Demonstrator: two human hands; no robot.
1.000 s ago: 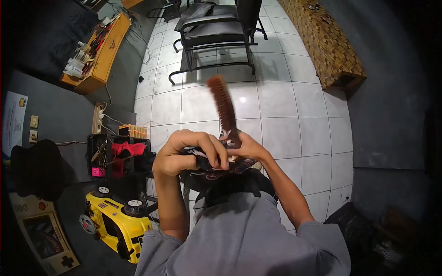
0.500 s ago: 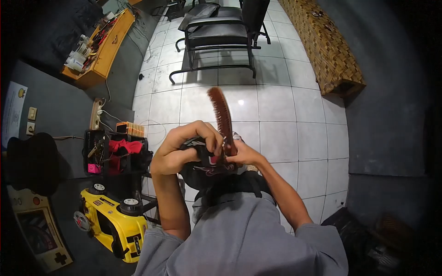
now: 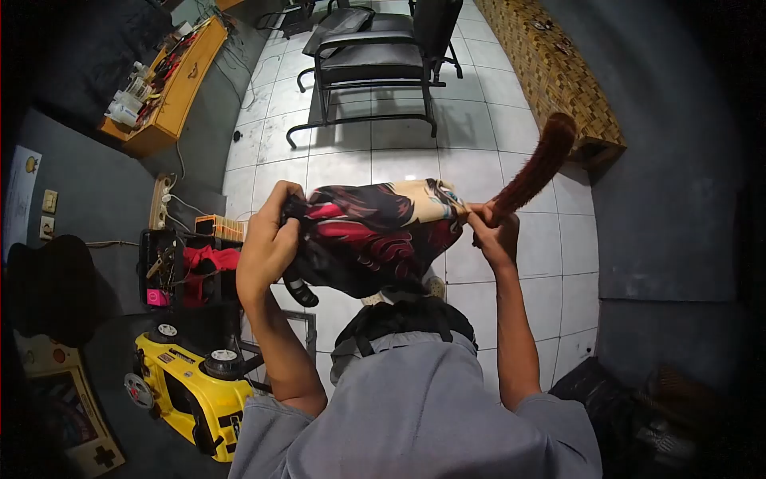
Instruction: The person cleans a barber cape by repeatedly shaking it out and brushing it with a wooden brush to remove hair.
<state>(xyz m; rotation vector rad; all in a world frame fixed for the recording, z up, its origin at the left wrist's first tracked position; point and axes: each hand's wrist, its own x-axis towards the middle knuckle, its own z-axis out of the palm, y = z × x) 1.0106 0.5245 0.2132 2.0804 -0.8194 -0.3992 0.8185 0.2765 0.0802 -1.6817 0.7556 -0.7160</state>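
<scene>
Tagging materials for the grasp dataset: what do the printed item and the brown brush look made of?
Printed item: looks like soft woven or knit fabric, matte, with a red, black and cream print; it sags and creases between the left hand and right hand. Brush: seemingly dense reddish-brown bristles, fuzzy-edged; whether its core is wood or plastic cannot be told.

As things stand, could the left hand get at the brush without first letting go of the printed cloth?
Probably not: the left hand grips one end of the printed cloth, stretched across to the right hand, which holds the brush out beyond it.
</scene>
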